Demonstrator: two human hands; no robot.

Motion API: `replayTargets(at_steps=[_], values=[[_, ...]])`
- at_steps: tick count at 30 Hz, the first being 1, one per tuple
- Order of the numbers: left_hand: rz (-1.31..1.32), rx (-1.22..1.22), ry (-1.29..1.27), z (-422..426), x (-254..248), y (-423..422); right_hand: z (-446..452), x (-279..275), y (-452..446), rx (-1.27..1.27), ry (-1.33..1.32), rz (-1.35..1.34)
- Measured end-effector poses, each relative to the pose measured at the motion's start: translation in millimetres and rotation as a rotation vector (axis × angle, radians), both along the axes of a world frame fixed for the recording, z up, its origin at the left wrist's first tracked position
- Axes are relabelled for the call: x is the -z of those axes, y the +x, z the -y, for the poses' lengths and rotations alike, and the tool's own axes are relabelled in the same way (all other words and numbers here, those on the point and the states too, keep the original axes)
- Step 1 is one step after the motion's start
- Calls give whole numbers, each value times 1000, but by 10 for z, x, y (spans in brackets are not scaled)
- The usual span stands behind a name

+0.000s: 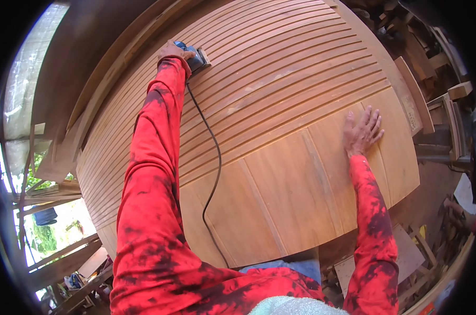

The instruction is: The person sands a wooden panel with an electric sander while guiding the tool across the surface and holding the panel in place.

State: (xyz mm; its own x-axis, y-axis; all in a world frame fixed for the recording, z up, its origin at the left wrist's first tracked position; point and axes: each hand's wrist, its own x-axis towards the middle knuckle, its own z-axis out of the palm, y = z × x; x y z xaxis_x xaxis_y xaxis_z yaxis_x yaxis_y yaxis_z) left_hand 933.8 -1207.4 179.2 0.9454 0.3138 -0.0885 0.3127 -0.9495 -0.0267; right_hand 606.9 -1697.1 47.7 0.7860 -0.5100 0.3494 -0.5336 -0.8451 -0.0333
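At the upper left of the head view, my left hand (174,51) is wrapped round a blue power sander (197,59), which rests on the grooved part of a large wooden panel (280,184). A dark cord (217,147) runs from the sander down across the panel towards my body. My right hand (362,131) lies flat on the smooth boards near the panel's right side, fingers spread, holding nothing. Parallel grooves cover the panel's far part, and wider plain boards form its near part.
Wood pieces (419,252) lie at the lower right, with more timber at the upper right. Another person's hand (453,210) shows at the right edge. Boards (64,262) and a bright opening are at the left. A long curved wooden piece stands beyond the panel's left edge.
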Motion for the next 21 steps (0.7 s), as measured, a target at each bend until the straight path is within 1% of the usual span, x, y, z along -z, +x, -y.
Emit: replayTargets(at_steps=[4, 10, 12, 14, 21], values=[[-28, 30, 2, 260, -8, 105, -5, -5, 6, -1, -2, 13], [50, 40, 10, 672, -59, 146, -55, -75, -24, 4, 4, 6], [64, 57, -8, 803, 19, 231, -32, -46, -11, -3, 23, 4], [80, 24, -24, 957, 56, 288, -24, -34, -11, -5, 27, 11], [113, 90, -47, 1498, 95, 483, -12, -40, 7, -5, 43, 18]])
